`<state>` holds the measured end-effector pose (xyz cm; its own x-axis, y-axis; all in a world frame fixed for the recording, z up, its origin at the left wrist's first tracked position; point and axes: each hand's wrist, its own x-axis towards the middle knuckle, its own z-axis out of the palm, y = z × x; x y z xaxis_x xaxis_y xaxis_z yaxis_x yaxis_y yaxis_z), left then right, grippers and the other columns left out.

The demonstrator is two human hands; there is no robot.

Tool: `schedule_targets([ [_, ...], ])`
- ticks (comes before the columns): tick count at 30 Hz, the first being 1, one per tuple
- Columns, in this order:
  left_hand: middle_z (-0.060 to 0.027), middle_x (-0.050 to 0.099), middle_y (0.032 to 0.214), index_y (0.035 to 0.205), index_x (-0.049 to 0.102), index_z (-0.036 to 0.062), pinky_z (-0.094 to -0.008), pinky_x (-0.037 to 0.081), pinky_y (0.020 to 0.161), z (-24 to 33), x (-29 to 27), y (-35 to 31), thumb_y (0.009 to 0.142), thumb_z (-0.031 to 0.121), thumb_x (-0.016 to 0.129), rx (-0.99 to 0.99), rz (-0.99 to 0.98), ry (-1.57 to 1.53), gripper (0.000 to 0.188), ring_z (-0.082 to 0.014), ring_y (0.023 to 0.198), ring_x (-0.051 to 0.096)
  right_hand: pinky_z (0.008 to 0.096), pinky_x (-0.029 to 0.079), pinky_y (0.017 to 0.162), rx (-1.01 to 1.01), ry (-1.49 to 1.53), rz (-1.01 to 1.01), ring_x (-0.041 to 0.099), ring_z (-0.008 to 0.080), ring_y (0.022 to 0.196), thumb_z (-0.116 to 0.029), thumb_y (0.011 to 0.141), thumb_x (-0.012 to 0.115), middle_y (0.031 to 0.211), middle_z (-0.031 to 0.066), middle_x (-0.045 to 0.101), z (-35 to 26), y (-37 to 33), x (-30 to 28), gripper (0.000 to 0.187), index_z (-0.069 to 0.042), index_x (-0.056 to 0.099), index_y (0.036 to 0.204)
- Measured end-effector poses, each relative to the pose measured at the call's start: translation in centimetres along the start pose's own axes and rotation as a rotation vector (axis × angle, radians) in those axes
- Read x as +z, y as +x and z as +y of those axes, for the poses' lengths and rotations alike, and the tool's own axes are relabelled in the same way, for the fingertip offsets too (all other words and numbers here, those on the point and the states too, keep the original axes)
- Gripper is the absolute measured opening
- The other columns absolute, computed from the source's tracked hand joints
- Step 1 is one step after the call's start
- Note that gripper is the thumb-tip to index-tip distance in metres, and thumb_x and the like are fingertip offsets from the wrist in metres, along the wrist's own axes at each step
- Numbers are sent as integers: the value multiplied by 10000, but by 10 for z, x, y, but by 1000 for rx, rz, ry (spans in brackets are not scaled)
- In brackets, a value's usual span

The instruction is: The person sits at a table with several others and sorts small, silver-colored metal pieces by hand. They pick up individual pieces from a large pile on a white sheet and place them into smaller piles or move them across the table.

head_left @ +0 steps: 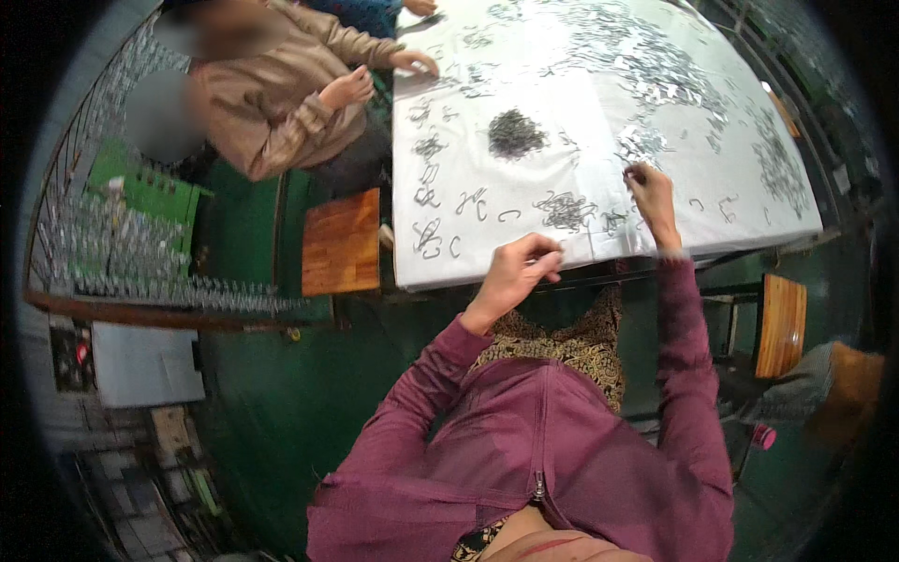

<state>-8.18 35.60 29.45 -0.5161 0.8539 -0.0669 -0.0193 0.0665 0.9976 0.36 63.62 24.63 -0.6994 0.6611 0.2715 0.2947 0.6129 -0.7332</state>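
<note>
My left hand (pixel 517 273) hovers at the near edge of the white-covered table (pixel 534 234). Its thumb and fingers are pinched together, and anything between them is too small to make out. Farther right and over the tabletop, my right hand (pixel 652 201) is also closed in a pinch, near a patch of shiny metal pieces (pixel 641 142). What its fingertips hold cannot be told. Between the two hands lies a loose heap of thin, curved metal pieces (pixel 564 212). A smaller cluster of thin pieces (pixel 613 222) is beside my right hand.
A dense dark heap (pixel 515 134) lies farther back. C-shaped pieces (pixel 455 246) are scattered along the left side, and silvery strips (pixel 637 56) spread across the far side. Another person (pixel 281 103) works at the left edge. Wooden stools (pixel 342 242) stand by the table, beside a metal rack (pixel 159 290).
</note>
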Motion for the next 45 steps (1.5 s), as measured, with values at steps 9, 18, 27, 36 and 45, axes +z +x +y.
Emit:
schedule_targets([
  [9, -83, 560, 922, 977, 576, -47, -239, 534, 649, -3, 49, 14, 873, 21, 587, 326, -58, 117, 125, -140, 742, 637, 253, 539, 728, 335, 813, 107, 625, 122, 830, 29, 844, 612, 940, 80, 656, -98, -152, -1, 186, 53, 627, 1028],
  [18, -69, 607, 949, 970, 578, -16, -247, 519, 712, -14, 49, -1, 899, 33, 561, 257, 22, 18, 88, -124, 849, 608, 240, 536, 694, 244, 857, 99, 636, 128, 788, 60, 856, 578, 899, 76, 649, -112, -169, 11, 228, 39, 600, 1082],
  [27, -69, 644, 930, 982, 562, -1, -252, 474, 802, -13, 44, -8, 928, 60, 539, 154, 28, -10, 85, -107, 884, 588, 234, 497, 603, 205, 448, 311, 613, 103, 679, -101, 905, 552, 782, 99, 667, -12, -66, -47, 226, 44, 646, 1052],
  [36, -83, 666, 865, 974, 561, -2, -275, 499, 758, -18, 47, -3, 902, 43, 566, 205, 72, 74, 85, -134, 837, 632, 469, 473, 720, -61, -222, 111, 593, 439, 783, -32, 755, 562, 806, 260, 619, 93, 56, -11, 164, 16, 659, 878],
  [45, -82, 650, 910, 987, 553, -15, -273, 490, 803, -11, 44, 1, 912, 47, 558, 190, 5, 137, 98, -134, 872, 620, 390, 515, 736, 75, -426, 23, 645, 350, 793, -31, 695, 607, 861, 234, 649, 126, 84, -6, 245, -7, 689, 924],
])
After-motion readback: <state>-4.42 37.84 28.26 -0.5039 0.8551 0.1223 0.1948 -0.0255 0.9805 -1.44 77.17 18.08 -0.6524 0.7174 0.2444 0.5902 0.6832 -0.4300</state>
